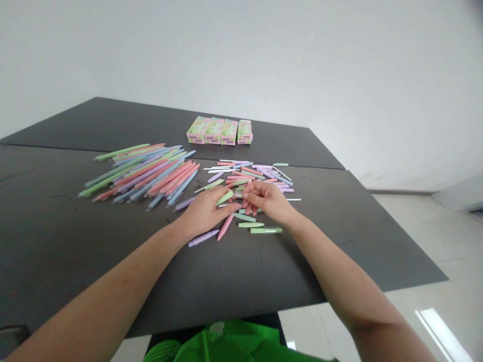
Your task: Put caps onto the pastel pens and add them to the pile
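Note:
My left hand [207,210] is closed around a light green pen barrel [225,197], which points up and to the right. Close beside it, my right hand [267,200] has its fingers bent together in a pinch; whatever sits between them is too small to make out. Under and behind both hands lie loose pen parts in green, pink, purple and blue, with thin white refills [294,199] among them. Nearer to me are a purple pen part [204,238], a pink pen part [225,227] and a green pen cap with a clip [266,230].
A large heap of whole pens [143,173] in several pastel colours lies to the left. Small pink and green boxes [220,131] stand in a row farther back on the dark table [113,261]. Behind the table rises a white wall [241,55].

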Demonstrator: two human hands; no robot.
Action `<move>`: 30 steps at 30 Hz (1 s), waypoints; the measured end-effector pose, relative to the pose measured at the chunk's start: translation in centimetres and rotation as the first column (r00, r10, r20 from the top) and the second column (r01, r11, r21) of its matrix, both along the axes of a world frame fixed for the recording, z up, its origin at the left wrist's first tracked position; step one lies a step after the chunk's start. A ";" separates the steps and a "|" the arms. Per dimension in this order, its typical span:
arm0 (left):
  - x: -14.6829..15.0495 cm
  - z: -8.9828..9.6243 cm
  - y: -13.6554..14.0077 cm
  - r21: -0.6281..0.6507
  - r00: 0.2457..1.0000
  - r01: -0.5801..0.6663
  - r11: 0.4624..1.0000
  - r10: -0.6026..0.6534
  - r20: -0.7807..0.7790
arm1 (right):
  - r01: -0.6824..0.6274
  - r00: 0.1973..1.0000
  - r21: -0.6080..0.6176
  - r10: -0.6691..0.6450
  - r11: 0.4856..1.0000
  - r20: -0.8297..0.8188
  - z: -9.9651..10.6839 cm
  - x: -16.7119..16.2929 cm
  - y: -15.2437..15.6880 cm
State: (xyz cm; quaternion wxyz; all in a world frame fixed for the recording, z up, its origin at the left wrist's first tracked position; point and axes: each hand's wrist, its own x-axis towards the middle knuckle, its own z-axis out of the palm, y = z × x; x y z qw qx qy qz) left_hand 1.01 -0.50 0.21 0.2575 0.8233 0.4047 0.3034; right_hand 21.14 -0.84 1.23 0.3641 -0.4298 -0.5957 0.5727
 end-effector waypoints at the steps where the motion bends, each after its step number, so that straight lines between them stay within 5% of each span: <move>1: -0.1 0.0 0.0 0.008 1.000 0.010 1.000 -0.010 -0.010 | 0.012 1.000 0.018 -0.012 1.000 -0.018 0.3 0.3 0.0; 8: -0.6 0.1 0.2 -0.062 0.998 -0.014 0.998 0.011 -0.059 | -0.028 1.000 0.045 0.028 0.999 -0.011 1.1 0.5 -0.2; 30: -0.4 -0.2 0.4 0.038 0.992 0.055 0.998 -0.050 -0.112 | -0.135 0.990 -0.018 0.136 0.991 0.046 -0.9 0.1 0.0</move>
